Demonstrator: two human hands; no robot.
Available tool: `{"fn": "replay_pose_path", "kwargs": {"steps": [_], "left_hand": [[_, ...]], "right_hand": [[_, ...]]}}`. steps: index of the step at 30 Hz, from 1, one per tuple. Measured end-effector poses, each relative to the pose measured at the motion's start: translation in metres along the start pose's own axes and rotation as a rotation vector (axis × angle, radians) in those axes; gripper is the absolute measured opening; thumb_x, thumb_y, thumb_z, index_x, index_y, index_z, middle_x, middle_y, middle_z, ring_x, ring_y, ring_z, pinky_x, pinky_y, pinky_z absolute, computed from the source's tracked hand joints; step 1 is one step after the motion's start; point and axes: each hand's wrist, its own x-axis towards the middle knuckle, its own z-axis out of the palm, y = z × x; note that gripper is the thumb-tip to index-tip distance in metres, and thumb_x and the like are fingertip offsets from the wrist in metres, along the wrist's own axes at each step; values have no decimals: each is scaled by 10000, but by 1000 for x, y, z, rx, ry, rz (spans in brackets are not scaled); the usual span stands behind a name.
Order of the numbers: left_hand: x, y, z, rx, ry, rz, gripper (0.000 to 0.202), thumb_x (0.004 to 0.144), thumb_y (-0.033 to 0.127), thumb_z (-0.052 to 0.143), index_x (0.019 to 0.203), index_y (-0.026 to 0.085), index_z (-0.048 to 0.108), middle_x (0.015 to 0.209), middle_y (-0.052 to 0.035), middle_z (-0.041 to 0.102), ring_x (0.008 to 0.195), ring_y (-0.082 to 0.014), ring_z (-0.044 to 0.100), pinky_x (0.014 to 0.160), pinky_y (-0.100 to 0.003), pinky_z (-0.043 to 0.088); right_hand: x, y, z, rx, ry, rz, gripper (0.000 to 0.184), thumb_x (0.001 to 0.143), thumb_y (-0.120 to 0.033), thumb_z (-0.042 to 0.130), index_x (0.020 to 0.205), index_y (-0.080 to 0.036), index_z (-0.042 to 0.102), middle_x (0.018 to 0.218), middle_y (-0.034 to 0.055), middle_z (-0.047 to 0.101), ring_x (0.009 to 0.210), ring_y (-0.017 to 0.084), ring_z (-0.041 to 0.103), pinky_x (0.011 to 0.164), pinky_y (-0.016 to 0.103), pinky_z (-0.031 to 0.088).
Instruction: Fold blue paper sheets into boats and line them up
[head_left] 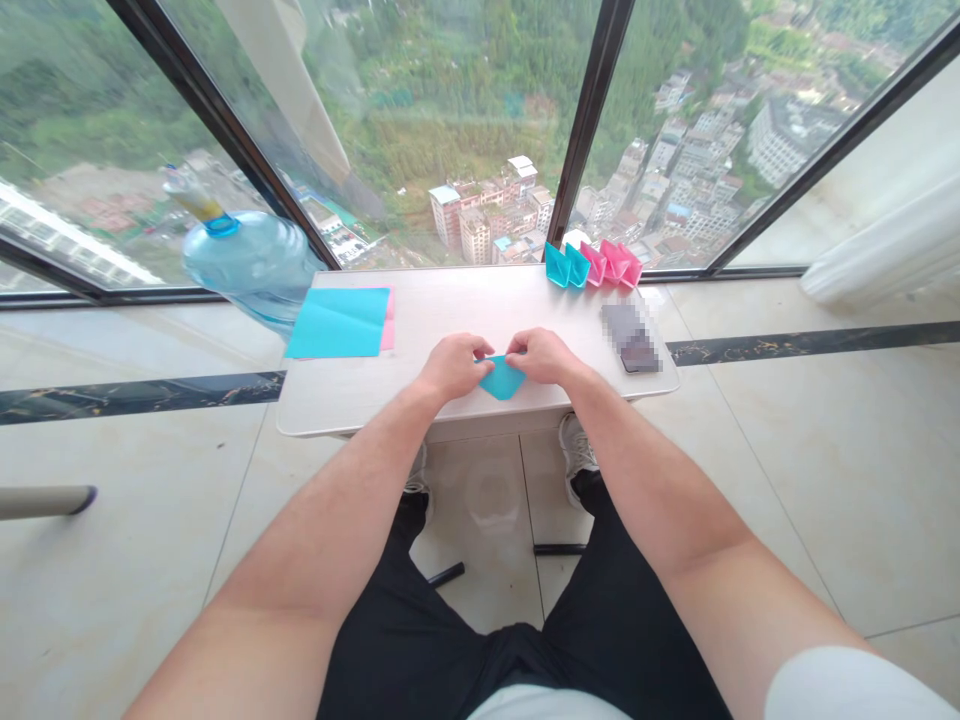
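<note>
A small folded piece of blue paper [502, 380] lies at the front of the low white table, its lower edge coming to a blunt point toward me. My left hand [459, 364] pinches its upper left corner between thumb and fingers. On the opposite corner, my right hand [546, 357] grips the paper the same way, fingertips close to those of the left. Part of the paper's upper edge is hidden by my fingers.
Blue sheets [341, 322] lie over pink paper [388, 325] at the table's left. Several folded paper boats [592, 265], blue and pink, line the back right edge, near a phone [631, 338]. A large water bottle [259, 262] stands beyond the table [337, 395], before the windows.
</note>
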Motion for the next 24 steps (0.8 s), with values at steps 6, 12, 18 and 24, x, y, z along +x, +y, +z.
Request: {"fn": "replay_pose_path", "kwargs": {"steps": [6, 12, 18, 24], "left_hand": [[0, -4, 4, 117, 20, 53, 249, 779, 193, 555, 859, 227, 789, 871, -59, 718, 908, -229, 655, 900, -356, 511], [-1, -5, 5, 122, 43, 60, 250, 840, 222, 538, 882, 199, 783, 901, -79, 719, 926, -239, 654, 911, -368, 509], [0, -5, 5, 143, 58, 31, 194, 839, 197, 563, 877, 185, 753, 936, -89, 713, 963, -246, 642, 937, -378, 497], [-2, -13, 1, 125, 4, 81, 235, 864, 169, 523, 901, 194, 754, 942, -79, 702, 946, -228, 636, 911, -361, 499]], "right_hand": [[0, 2, 4, -192, 127, -181, 147, 789, -214, 646, 859, -217, 775, 950, 45, 751, 928, 191, 647, 857, 274, 459], [3, 7, 5, -177, 101, -203, 164, 835, -194, 605, 853, -215, 767, 889, 29, 758, 858, 179, 642, 799, 273, 442], [6, 16, 8, -172, 187, -228, 82, 792, -213, 672, 837, -204, 740, 850, 37, 707, 835, 187, 596, 785, 292, 426], [3, 22, 3, -128, 106, -274, 156, 795, -112, 615, 858, -205, 722, 842, 19, 697, 842, 180, 587, 794, 290, 415]]}}
